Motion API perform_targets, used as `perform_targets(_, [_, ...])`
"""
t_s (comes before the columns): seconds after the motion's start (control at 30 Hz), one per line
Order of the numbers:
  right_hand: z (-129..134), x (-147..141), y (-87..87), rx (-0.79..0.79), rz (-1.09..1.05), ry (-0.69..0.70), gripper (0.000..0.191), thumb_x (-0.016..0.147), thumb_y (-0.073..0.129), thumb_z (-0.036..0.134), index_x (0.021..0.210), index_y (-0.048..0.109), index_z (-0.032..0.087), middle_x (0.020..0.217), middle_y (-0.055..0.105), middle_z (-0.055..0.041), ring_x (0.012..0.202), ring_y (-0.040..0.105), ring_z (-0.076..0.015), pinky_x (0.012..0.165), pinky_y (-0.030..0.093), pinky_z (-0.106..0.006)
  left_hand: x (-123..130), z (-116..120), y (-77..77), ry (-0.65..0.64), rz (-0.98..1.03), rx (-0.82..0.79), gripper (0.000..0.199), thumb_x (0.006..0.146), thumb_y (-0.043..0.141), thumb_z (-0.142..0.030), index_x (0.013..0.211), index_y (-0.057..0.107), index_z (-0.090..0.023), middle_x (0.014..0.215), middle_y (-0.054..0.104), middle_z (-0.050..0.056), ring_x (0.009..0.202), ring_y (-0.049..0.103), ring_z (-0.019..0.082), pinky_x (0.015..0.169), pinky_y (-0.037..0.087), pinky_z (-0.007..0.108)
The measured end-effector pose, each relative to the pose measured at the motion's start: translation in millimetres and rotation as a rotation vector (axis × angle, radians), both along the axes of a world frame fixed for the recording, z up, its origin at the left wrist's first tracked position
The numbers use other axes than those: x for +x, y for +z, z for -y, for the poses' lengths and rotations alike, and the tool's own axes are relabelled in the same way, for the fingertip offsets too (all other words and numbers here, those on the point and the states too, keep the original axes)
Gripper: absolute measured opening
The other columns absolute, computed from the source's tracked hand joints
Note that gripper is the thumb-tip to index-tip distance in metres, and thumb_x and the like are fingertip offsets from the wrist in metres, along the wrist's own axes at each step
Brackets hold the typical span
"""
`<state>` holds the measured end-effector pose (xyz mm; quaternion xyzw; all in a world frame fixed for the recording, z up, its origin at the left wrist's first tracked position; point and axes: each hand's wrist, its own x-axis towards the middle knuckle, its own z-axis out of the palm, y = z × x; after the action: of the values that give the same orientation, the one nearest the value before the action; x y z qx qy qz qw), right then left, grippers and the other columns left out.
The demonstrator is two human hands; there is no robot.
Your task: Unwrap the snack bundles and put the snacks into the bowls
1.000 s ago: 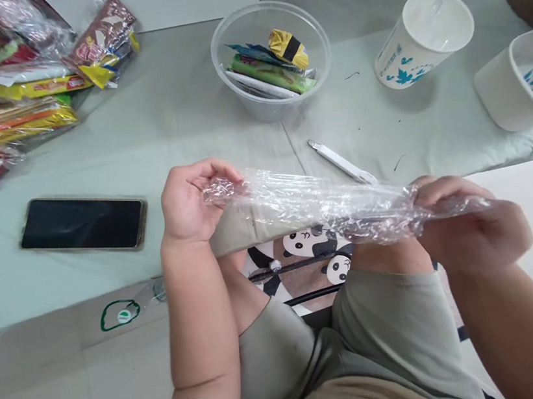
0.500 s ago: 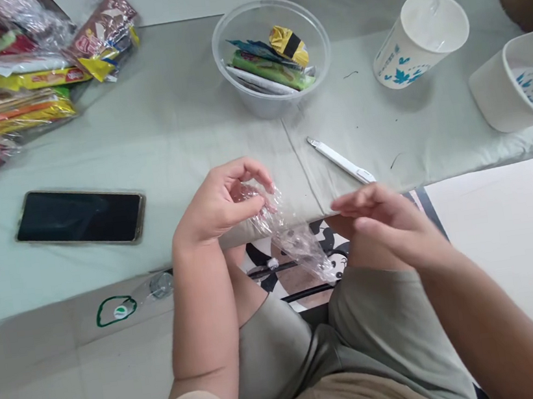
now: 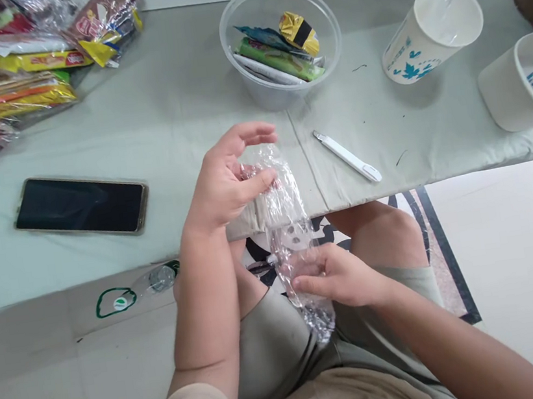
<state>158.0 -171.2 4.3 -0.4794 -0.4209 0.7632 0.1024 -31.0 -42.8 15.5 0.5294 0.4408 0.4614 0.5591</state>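
Note:
A crinkled clear plastic bag (image 3: 285, 213) hangs between my hands, over the table's front edge and my lap. My left hand (image 3: 238, 174) holds its upper end, thumb against the film and the upper fingers stretched out. Lower down, my right hand (image 3: 333, 276) has its thumb in front of the bag and its fingers behind, seen through the film. The bag's bunched bottom dangles below the right hand. A white utility knife (image 3: 346, 156) lies on the table to the right of the bag.
Behind the hands stands a clear plastic bowl (image 3: 288, 95) with several wrapped snacks. Two paper cups, one upright-leaning (image 3: 431, 34) and another (image 3: 521, 84), are at the right. A phone (image 3: 81, 205) lies left, below piled snack packets (image 3: 22, 61). A green tablecloth (image 3: 175, 100) covers the table.
My right hand has moved down and left and taken hold of the bag's lower part. My left hand has risen slightly, and the bag now hangs straighter and longer.

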Motion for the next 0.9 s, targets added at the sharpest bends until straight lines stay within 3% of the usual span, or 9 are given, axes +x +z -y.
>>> perform_targets(0.2, [31,11,-13.1,0.075,-0.046,-0.019,0.028,0.088,0.073,0.044,0.085,0.074,0.016,0.077,0.067,-0.0014,0.073,0.058,-0.0136,0.072,0.047,-0.028,-2,-6,-15.7,0.125,-0.075,0.083,0.012,0.077,0.074,-0.011,0.085,0.075,-0.020,0.120,0.068,0.007,0.087,0.072,0.017,0.064,0.061,0.026])
perform_targets(0.33, [37,24,0.4,0.091,-0.117,-0.109,0.036,0.093,0.067,0.052,0.084,0.072,0.017,0.068,0.060,-0.0004,0.065,0.052,-0.0118,0.064,0.045,-0.027,-3,-5,-13.9,0.115,-0.190,0.163,0.012,0.080,0.070,-0.013,0.072,0.074,-0.021,0.127,0.067,0.009,0.124,0.065,0.029,0.095,0.062,0.039])
perform_targets(0.43, [35,35,14.1,0.103,-0.156,-0.187,0.039,0.093,0.067,0.056,0.092,0.075,0.018,0.068,0.061,-0.0012,0.061,0.052,-0.0119,0.061,0.046,-0.027,0,4,1.4,-0.054,-0.304,0.260,0.010,0.072,0.077,-0.015,0.077,0.076,-0.024,0.142,0.063,0.005,0.151,0.042,0.039,0.123,0.041,0.056])
perform_targets(0.5, [34,40,21.8,0.114,-0.187,-0.230,0.038,0.093,0.068,0.056,0.095,0.076,0.018,0.067,0.062,-0.0015,0.061,0.054,-0.0121,0.059,0.046,-0.027,7,12,12.6,-0.190,-0.388,0.323,0.022,0.066,0.082,-0.015,0.085,0.077,-0.026,0.146,0.062,0.003,0.157,0.031,0.042,0.129,0.024,0.065])
perform_targets(0.6, [37,49,30.7,0.139,-0.251,-0.286,0.033,0.093,0.068,0.053,0.096,0.077,0.021,0.068,0.061,-0.0011,0.060,0.053,-0.0119,0.056,0.044,-0.026,23,21,17.7,-0.384,-0.500,0.397,0.035,0.067,0.081,-0.015,0.098,0.076,-0.028,0.143,0.067,0.002,0.157,0.034,0.040,0.130,0.008,0.069])
perform_targets(0.67, [43,56,35.9,0.154,-0.305,-0.316,0.031,0.094,0.068,0.052,0.097,0.077,0.023,0.071,0.063,-0.0022,0.061,0.054,-0.0127,0.056,0.044,-0.027,35,22,10.6,-0.473,-0.538,0.406,0.025,0.072,0.077,-0.017,0.096,0.074,-0.026,0.135,0.072,0.002,0.153,0.043,0.036,0.131,0.010,0.066])
perform_targets(0.77, [50,69,44.2,0.138,-0.345,-0.359,0.037,0.093,0.064,0.058,0.099,0.077,0.024,0.071,0.064,-0.0043,0.062,0.058,-0.0165,0.058,0.049,-0.032,48,20,-5.8,-0.499,-0.567,0.369,0.003,0.083,0.070,-0.022,0.084,0.072,-0.023,0.110,0.080,0.003,0.129,0.066,0.032,0.123,0.033,0.057])
perform_targets(0.83, [48,77,50.2,0.137,-0.377,-0.398,0.041,0.092,0.062,0.064,0.102,0.075,0.026,0.060,0.059,-0.0017,0.056,0.058,-0.0174,0.058,0.050,-0.033,52,19,-12.3,-0.506,-0.589,0.340,0.014,0.089,0.062,-0.027,0.085,0.075,-0.024,0.091,0.078,0.002,0.097,0.075,0.025,0.101,0.051,0.043])
perform_targets(0.9, [40,85,56.0,0.181,-0.433,-0.461,0.040,0.092,0.060,0.065,0.110,0.072,0.032,0.054,0.054,0.0024,0.048,0.055,-0.0156,0.056,0.049,-0.032,52,20,-11.9,-0.530,-0.594,0.313,0.023,0.094,0.057,-0.032,0.088,0.078,-0.024,0.077,0.074,0.001,0.072,0.069,0.019,0.077,0.052,0.031])
